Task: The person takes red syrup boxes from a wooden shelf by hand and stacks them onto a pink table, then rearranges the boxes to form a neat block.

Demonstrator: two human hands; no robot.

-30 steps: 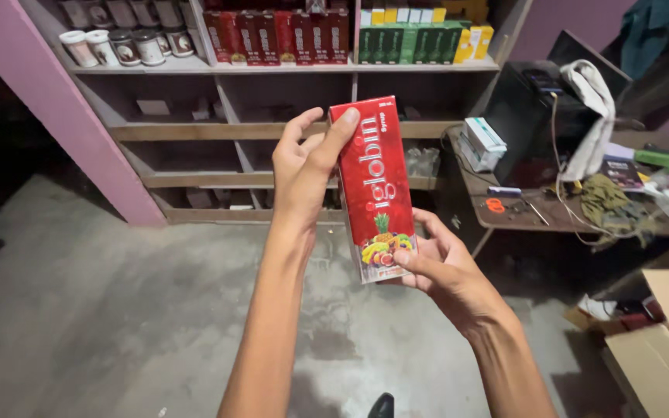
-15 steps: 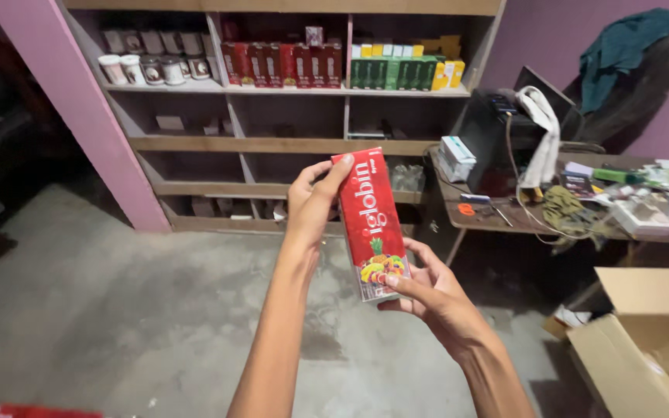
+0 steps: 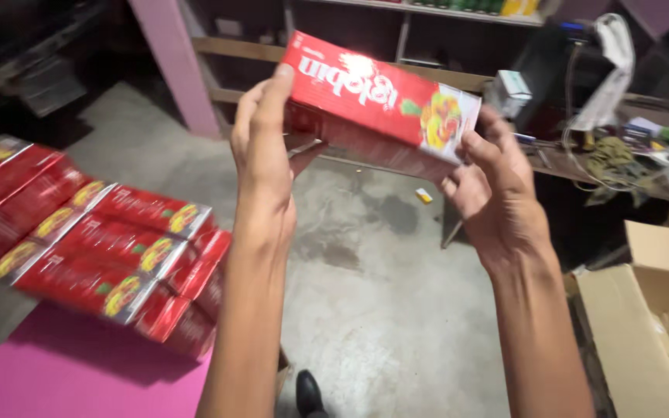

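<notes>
I hold a long red carton with a fruit picture at one end, lying nearly level in front of me. My left hand grips its left end, fingers over the top edge. My right hand grips the right end by the fruit picture. To the lower left, several matching red cartons lie stacked side by side on a pink surface.
An open cardboard box stands at the lower right. A cluttered desk with cables and small items is at the right. Wooden shelves line the back wall. Grey concrete floor lies below, with a dark shoe toe.
The carton has been turned from upright to nearly level. My view has dropped and swung left, bringing the stack of red cartons and the pink surface into sight.
</notes>
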